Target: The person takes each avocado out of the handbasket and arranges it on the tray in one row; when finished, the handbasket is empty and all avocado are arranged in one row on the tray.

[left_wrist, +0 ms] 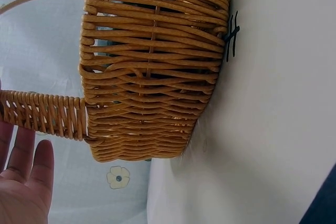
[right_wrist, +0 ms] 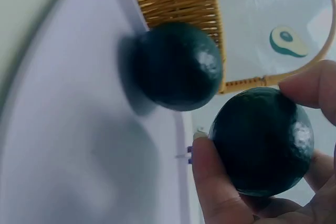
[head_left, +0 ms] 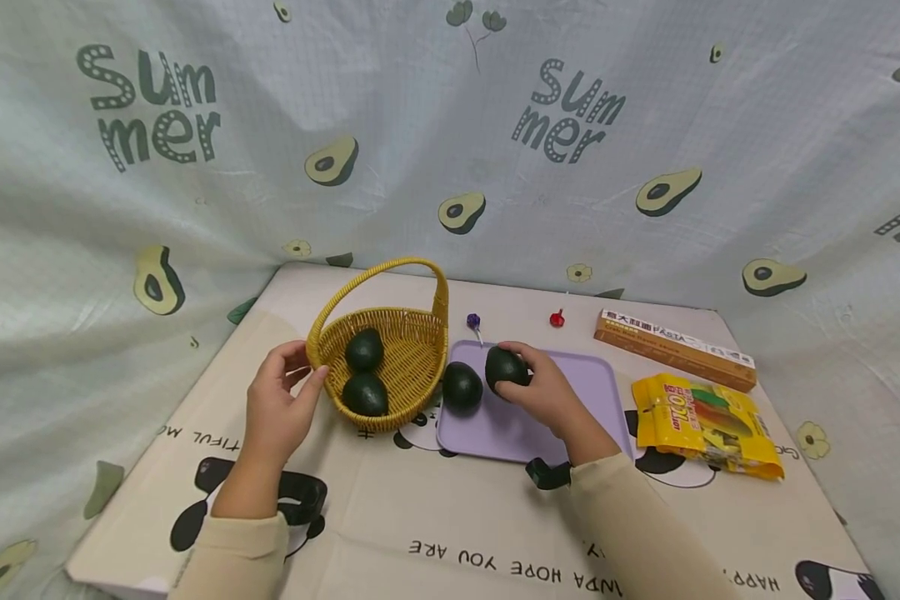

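My right hand [head_left: 543,392] grips a dark green avocado [head_left: 506,372] between thumb and fingers, above the lilac tray [head_left: 570,361]. In the right wrist view that avocado [right_wrist: 262,142] is held clear of the tray surface. Another avocado [head_left: 462,388] sits on the tray's left end, close to the basket. The yellow wicker basket [head_left: 412,358] stands left of the tray with two avocados inside, one [head_left: 364,350] behind the other [head_left: 365,394]. My left hand [head_left: 281,404] holds the left base of the basket's handle [left_wrist: 47,113], its thumb in front and fingers behind.
Behind the tray lie a purple lollipop [head_left: 474,321] and a red lollipop [head_left: 557,317]. To the right are a long pasta box [head_left: 675,350] and a yellow snack bag [head_left: 705,423]. A printed curtain [head_left: 390,100] hangs around the table's back and sides.
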`<action>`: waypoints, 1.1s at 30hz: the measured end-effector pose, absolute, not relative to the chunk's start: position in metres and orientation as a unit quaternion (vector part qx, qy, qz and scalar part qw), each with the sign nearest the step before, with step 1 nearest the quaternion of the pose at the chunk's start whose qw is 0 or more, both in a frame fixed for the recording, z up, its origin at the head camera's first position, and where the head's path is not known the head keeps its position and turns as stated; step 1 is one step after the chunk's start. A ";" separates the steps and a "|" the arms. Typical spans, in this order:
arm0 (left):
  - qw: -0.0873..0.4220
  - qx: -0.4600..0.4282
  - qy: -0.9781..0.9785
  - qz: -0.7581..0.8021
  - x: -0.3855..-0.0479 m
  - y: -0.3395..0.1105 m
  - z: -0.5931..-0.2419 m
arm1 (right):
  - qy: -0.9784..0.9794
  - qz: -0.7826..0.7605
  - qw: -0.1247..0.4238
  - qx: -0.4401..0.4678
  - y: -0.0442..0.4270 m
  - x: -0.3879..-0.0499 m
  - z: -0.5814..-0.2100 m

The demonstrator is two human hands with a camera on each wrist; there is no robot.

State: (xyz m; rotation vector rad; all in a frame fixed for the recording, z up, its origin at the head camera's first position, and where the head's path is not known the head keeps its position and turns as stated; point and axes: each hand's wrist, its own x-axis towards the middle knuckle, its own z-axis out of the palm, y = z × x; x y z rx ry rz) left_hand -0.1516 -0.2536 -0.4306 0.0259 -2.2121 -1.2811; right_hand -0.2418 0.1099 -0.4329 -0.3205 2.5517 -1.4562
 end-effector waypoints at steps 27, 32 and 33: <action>0.287 0.013 -0.827 -0.483 -0.153 -0.254 -0.432 | 0.912 -0.389 0.081 -0.100 0.105 -0.236 -0.457; 0.289 0.012 -0.828 -0.480 -0.153 -0.254 -0.432 | 0.916 -0.378 0.081 -0.102 0.105 -0.235 -0.457; 0.289 0.012 -0.829 -0.480 -0.153 -0.254 -0.433 | 0.916 -0.378 0.082 -0.103 0.105 -0.234 -0.458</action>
